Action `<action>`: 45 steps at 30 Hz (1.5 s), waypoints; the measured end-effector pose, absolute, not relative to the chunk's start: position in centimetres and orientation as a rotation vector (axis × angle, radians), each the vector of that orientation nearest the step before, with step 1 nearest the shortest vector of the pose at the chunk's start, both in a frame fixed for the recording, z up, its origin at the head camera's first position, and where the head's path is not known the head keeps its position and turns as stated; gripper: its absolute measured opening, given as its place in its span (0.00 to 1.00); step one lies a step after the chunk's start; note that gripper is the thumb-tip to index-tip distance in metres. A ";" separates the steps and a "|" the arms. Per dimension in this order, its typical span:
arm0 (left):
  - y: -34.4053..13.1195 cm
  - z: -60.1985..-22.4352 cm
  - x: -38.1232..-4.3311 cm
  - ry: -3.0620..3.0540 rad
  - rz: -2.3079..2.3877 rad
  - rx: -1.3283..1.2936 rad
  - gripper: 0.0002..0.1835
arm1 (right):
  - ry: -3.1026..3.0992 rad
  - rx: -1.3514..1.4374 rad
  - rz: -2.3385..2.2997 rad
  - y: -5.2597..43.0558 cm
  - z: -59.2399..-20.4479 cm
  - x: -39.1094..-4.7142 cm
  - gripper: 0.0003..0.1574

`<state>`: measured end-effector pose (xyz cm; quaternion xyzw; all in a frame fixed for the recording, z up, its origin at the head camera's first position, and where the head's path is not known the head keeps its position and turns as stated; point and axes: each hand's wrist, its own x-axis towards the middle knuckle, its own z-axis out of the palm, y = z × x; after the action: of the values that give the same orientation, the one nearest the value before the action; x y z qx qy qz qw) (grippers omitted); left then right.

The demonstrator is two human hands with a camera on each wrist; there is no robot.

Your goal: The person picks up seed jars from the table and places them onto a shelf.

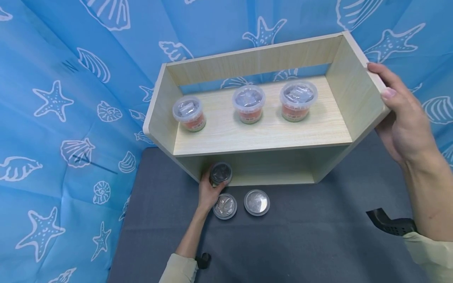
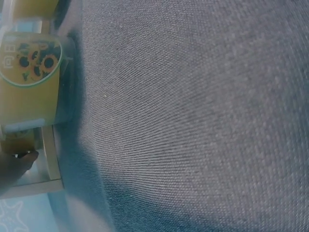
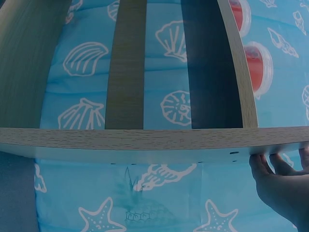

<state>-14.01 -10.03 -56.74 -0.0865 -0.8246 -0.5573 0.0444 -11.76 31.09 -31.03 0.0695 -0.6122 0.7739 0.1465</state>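
My left hand holds a round lidded tub at the lower left of a pale wooden two-level shelf. In the left wrist view, fingertips touch a yellowish tub at the shelf's edge. My right hand grips the front edge of the shelf's right side panel, and its fingers also show in the right wrist view. Two more lidded tubs, one left and one right, stand on the dark cloth in front. One near tub has a sunflower label.
On the upper board stand three clear-lidded tubs with reddish contents, left, middle and right. A blue curtain with white shells and starfish hangs behind and at the left. Dark grey cloth covers the table.
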 end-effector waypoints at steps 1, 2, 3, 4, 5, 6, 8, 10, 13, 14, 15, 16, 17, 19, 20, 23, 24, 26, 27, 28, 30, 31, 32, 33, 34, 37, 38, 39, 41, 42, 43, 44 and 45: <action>-10.1 -56.7 -14.0 -2.522 -1.708 -0.260 0.44 | -1.759 0.202 2.227 31.1 -31.0 -11.8 0.34; -10.1 -56.7 -14.0 -2.526 -1.712 -0.257 0.44 | -1.755 0.203 2.226 31.0 -30.9 -11.8 0.34; -10.1 -56.7 -14.1 -2.529 -1.714 -0.252 0.44 | -1.753 0.203 2.225 31.0 -30.9 -11.8 0.35; -10.1 -56.7 -14.1 -2.531 -1.715 -0.248 0.44 | -1.751 0.204 2.224 31.0 -30.8 -11.8 0.35; -10.2 -56.7 -14.1 -2.525 -1.719 -0.250 0.44 | -1.748 0.205 2.225 31.0 -30.8 -11.8 0.35; -10.2 -56.7 -14.2 -2.519 -1.714 -0.253 0.44 | -1.744 0.207 2.224 31.0 -30.8 -11.9 0.34; -10.2 -56.7 -14.2 -2.501 -1.713 -0.268 0.44 | -1.744 0.209 2.221 30.9 -30.7 -11.9 0.34; -10.3 -56.7 -14.2 -2.478 -1.700 -0.284 0.44 | -1.742 0.214 2.220 30.9 -30.6 -11.9 0.34; -10.4 -56.5 -14.1 -2.470 -1.706 -0.277 0.45 | -1.747 0.221 2.213 30.8 -30.6 -12.0 0.34; -10.5 -56.4 -14.0 -2.475 -1.716 -0.262 0.45 | -1.748 0.220 2.212 30.8 -30.6 -12.0 0.34; -10.5 -56.3 -13.8 -2.475 -1.730 -0.255 0.45 | -1.749 0.221 2.210 30.8 -30.5 -12.0 0.34; -10.6 -56.1 -13.7 -2.479 -1.754 -0.241 0.46 | -1.751 0.221 2.209 30.8 -30.5 -12.0 0.34; -10.7 -56.1 -13.5 -2.478 -1.775 -0.236 0.46 | -1.751 0.220 2.209 30.8 -30.5 -12.0 0.34; -10.8 -55.9 -13.1 -2.474 -1.804 -0.226 0.46 | -1.748 0.221 2.212 30.8 -30.5 -12.1 0.34; -10.8 -55.8 -12.8 -2.469 -1.810 -0.230 0.46 | -1.751 0.227 2.207 30.8 -30.5 -12.1 0.34; -10.7 -55.3 -11.7 -2.458 -1.817 -0.238 0.46 | -1.737 0.238 2.220 31.1 -30.7 -12.0 0.34; -10.6 -54.9 -11.3 -2.460 -1.820 -0.235 0.45 | -1.735 0.240 2.222 31.2 -30.8 -12.0 0.33; -10.5 -54.1 -10.4 -2.456 -1.843 -0.236 0.44 | -1.731 0.239 2.228 31.4 -30.9 -11.8 0.33; -10.4 -53.7 -9.9 -2.460 -1.854 -0.227 0.44 | -1.727 0.233 2.234 31.5 -31.0 -11.7 0.33; -10.4 -53.3 -9.6 -2.459 -1.868 -0.225 0.43 | -1.732 0.229 2.234 31.5 -31.0 -11.7 0.32; -10.5 -52.8 -9.0 -2.459 -1.893 -0.207 0.42 | -1.741 0.229 2.228 31.5 -31.0 -11.6 0.33; -10.6 -52.7 -8.8 -2.454 -1.907 -0.203 0.42 | -1.740 0.228 2.229 31.5 -31.1 -11.6 0.33; -10.7 -52.7 -8.5 -2.450 -1.914 -0.199 0.42 | -1.739 0.230 2.233 31.5 -31.1 -11.6 0.33; -10.7 -52.6 -8.3 -2.444 -1.923 -0.198 0.41 | -1.740 0.233 2.231 31.4 -31.1 -11.6 0.33; -10.9 -52.6 -8.1 -2.439 -1.931 -0.200 0.41 | -1.735 0.238 2.236 31.4 -31.0 -11.6 0.33; -11.2 -52.7 -7.5 -2.417 -1.954 -0.211 0.40 | -1.712 0.244 2.254 31.4 -31.1 -11.7 0.32; -11.3 -52.7 -7.3 -2.414 -1.956 -0.211 0.39 | -1.709 0.246 2.259 31.4 -31.1 -11.7 0.32; -11.4 -52.8 -7.0 -2.410 -1.967 -0.213 0.38 | -1.710 0.247 2.262 31.4 -31.1 -11.6 0.32; -11.5 -52.9 -6.5 -2.406 -1.985 -0.215 0.36 | -1.717 0.249 2.261 31.4 -31.2 -11.5 0.31; -11.6 -53.0 -6.3 -2.408 -1.992 -0.219 0.36 | -1.717 0.248 2.264 31.4 -31.3 -11.5 0.31; -11.7 -53.0 -6.1 -2.415 -1.992 -0.226 0.36 | -1.712 0.249 2.272 31.3 -31.3 -11.5 0.31; -11.7 -53.1 -5.9 -2.422 -1.987 -0.238 0.36 | -1.715 0.251 2.270 31.3 -31.3 -11.5 0.31; -11.8 -53.1 -5.8 -2.424 -1.993 -0.252 0.36 | -1.717 0.253 2.265 31.2 -31.3 -11.5 0.31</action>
<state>-5.76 -11.77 -53.06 -0.0801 -0.7698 -0.6332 -0.0034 -11.48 31.21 -31.26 0.0877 -0.5956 0.7855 0.1435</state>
